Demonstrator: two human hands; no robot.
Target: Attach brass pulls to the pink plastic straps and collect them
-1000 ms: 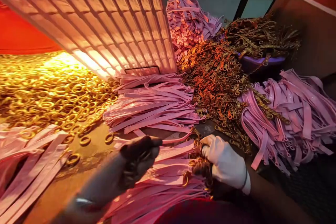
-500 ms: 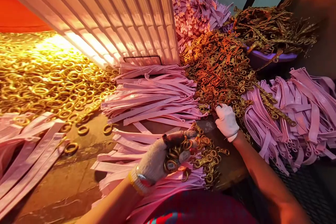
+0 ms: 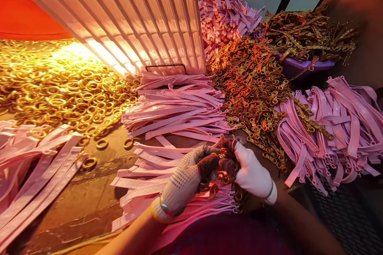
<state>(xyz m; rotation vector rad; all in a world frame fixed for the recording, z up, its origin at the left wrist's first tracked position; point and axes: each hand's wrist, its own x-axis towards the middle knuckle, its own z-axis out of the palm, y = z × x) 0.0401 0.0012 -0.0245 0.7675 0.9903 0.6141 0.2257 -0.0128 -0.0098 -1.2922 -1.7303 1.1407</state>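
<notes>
My left hand [image 3: 182, 179], in a dotted knit glove with dark fingertips, is closed around gold rings [image 3: 213, 191], some of which show below its fingers. Fingertip to fingertip with it, my right hand [image 3: 254, 173] in a white glove pinches a small brass-coloured link, largely hidden by the dark fingers. Both hands are above the right ends of a layer of pink straps [image 3: 140, 185]. Further brass links lie partly covered beneath the right hand.
Gold rings [image 3: 74, 91] spread across the table [image 3: 86, 203] at left. A ribbed white panel [image 3: 143, 20] stands behind pink straps [image 3: 179, 111]. Brass links [image 3: 248, 83] are heaped right of centre, near a purple basin [image 3: 308, 65] of chain pieces. More straps [image 3: 338, 127] lie at right.
My right hand has come back from the heap of brass links toward me and met my left hand. The left fingers have curled inward over the rings, and the view has shifted slightly.
</notes>
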